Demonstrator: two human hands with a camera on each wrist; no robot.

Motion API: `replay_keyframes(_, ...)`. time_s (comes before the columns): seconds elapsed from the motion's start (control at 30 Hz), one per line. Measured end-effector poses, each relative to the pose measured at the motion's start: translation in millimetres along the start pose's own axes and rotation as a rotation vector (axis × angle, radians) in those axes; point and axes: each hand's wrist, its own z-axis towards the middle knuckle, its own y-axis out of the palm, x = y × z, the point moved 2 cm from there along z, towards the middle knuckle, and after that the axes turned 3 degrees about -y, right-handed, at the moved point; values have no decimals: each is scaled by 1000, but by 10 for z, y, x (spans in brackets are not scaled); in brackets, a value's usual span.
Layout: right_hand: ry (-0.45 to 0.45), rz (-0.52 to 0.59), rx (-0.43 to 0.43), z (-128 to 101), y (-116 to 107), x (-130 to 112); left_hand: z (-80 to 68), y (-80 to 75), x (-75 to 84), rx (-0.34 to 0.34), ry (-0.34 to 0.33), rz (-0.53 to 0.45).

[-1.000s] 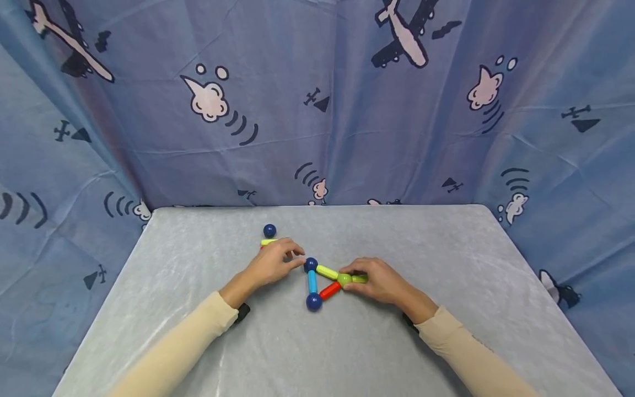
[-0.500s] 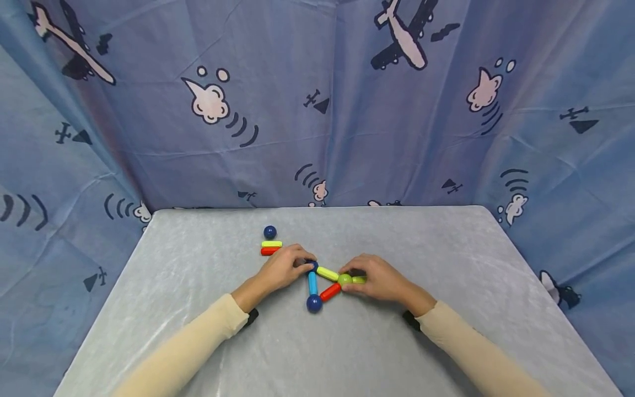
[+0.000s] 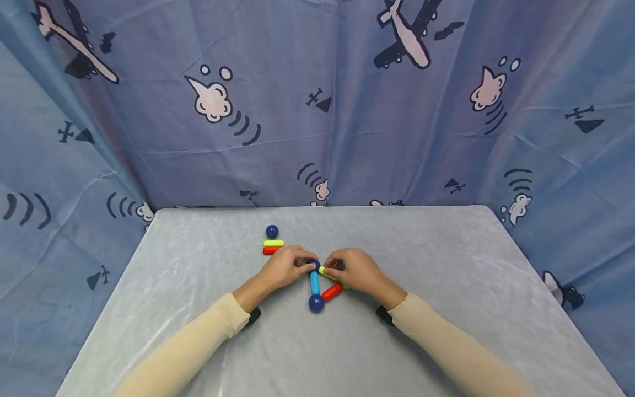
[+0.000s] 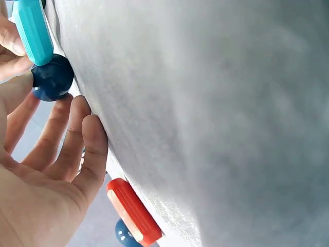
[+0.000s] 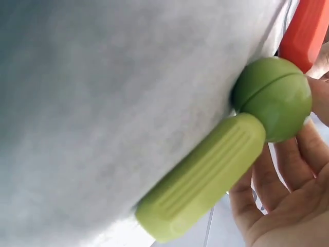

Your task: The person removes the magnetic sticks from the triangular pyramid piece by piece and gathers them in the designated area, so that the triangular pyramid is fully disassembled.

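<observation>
The left hand (image 3: 280, 269) lies low on the table (image 3: 446, 286), forearm in a cream sleeve (image 3: 193, 347) running in from the near left, fingers bent forward so the tips touch a dark blue ball (image 4: 52, 77) at the far corner of a small rod-and-ball figure; the left wrist view shows the fingers fairly straight and fanned, touching rather than wrapping the ball. The right hand (image 3: 354, 270) comes in from the near right, palm down and cupped over the figure's right corner, its fingertips meeting the left hand's at the far ball; its grip is curled about a green ball (image 5: 272, 98) and the rods joined there. Counted in the head view: three dark blue balls, one loose (image 3: 271, 231) at the far left, one under the left fingertips, one (image 3: 316, 302) at the near corner; one green ball; two red rods, one loose (image 3: 271, 250) and one (image 3: 331, 291) in the figure; one loose yellow rod (image 3: 273, 243) lying just beside the loose red one; one light blue rod (image 3: 315, 282); and a lime rod (image 5: 200, 180) on the green ball. The rods are short plastic cylinders with rounded ends and fine ribs; the balls are smooth and glossy, the green one showing a seam. The table has a pale grey, faintly mottled cover.
</observation>
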Motion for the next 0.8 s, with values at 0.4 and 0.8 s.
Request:
replay_keyframes(0.4,49,6,-25,-28,8,8,0,28,-12,-20,-13,-9)
replay_keyframes(0.8,-18,35,-103,-488,-275,285,-114,-88,-33,-8,-92,2)
